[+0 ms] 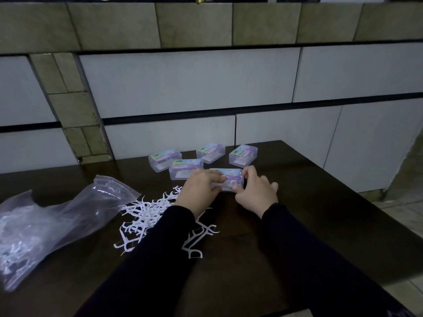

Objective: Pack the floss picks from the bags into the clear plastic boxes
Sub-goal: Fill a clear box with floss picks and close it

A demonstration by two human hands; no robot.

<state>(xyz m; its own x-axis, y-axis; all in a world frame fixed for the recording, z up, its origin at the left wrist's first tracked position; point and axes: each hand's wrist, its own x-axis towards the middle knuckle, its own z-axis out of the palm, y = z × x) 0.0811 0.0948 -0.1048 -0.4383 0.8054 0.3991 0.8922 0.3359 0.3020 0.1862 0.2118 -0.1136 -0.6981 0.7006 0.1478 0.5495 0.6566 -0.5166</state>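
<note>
The person was standing at a dark wooden table (297, 202) and held one clear plastic box (229, 179) with both hands, a little behind the middle of the table. The left hand (196, 188) had its fingers curled over the left end of the box, and the right hand (254, 193) pinched its right end between thumb and fingers. I could not tell if the lid was shut or a little open, because the hands covered the edges. I judged that the step was to open or to close this box; if it was being opened, the next move would need a careful lift of the thin lid while the other hand kept the base flat.

Four other boxes (185, 171) stood just behind it, toward the far edge. They were small, rectangular, with rounded corners and a coloured label on top.

The loose floss picks (142, 216) lay in a tangled heap near the left forearm, white, thin and hooked, so they catch easily in each other. At the left edge lay a soft, wrinkled, transparent bag (45, 225), with more picks inside.
</note>
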